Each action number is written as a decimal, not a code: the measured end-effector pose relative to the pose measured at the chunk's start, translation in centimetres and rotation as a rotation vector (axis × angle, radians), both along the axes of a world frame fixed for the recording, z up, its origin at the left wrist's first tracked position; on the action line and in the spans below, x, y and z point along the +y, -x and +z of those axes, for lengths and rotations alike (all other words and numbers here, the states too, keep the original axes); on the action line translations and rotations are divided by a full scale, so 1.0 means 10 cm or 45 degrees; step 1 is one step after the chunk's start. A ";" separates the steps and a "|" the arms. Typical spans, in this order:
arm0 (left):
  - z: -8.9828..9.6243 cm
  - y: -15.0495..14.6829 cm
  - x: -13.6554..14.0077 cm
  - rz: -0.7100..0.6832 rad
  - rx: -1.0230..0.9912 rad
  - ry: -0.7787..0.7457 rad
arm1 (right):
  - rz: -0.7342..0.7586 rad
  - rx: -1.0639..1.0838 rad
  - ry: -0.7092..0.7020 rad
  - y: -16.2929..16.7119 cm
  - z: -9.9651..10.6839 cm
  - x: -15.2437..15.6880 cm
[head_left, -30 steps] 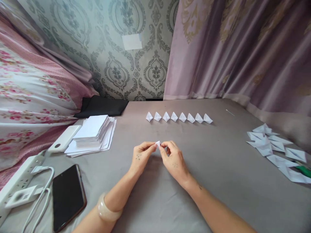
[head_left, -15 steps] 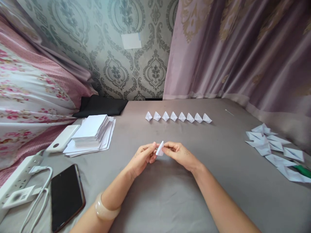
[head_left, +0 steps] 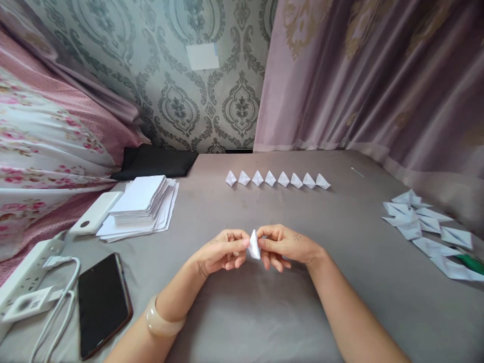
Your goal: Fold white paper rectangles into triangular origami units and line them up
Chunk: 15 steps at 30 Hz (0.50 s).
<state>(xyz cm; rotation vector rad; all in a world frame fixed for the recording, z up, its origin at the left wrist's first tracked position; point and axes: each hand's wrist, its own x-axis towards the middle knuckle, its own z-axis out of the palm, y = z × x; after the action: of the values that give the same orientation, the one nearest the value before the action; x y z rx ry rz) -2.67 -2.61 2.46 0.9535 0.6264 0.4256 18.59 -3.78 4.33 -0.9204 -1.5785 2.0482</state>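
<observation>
Between my two hands, a small folded white paper piece is held upright above the grey cloth, its pointed tip up. My left hand pinches its left side between thumb and index finger; a pale bangle sits on that forearm. From the other side, my right hand grips the paper's right edge with thumb and index finger, the other fingers hanging loosely below. Beyond the hands, several folded paper boats stand in a row across the cloth.
At right lies a cluster of folded paper pieces with a green object beside it. To the left are a stack of white paper, a white power bank, a phone, a power strip with cables, and black cloth.
Both hands and the folded paper have come slightly lower, nearer to me. The paper now faces me more broadly, and the fingers of my right hand have loosened below it.
</observation>
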 end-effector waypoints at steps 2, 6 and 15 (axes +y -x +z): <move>-0.01 0.01 0.00 -0.079 0.016 0.000 | 0.029 0.005 0.006 0.00 0.00 0.00; -0.01 0.00 0.00 -0.028 0.081 -0.058 | 0.003 -0.037 -0.029 0.00 0.01 0.00; -0.05 -0.01 0.02 0.408 0.231 -0.628 | -0.387 -0.368 -0.478 0.05 -0.06 -0.01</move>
<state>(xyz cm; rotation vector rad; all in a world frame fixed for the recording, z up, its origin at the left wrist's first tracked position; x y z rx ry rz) -2.62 -2.46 1.93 1.3762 0.8657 0.8090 18.12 -3.88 3.72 -1.2559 -1.7588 1.3998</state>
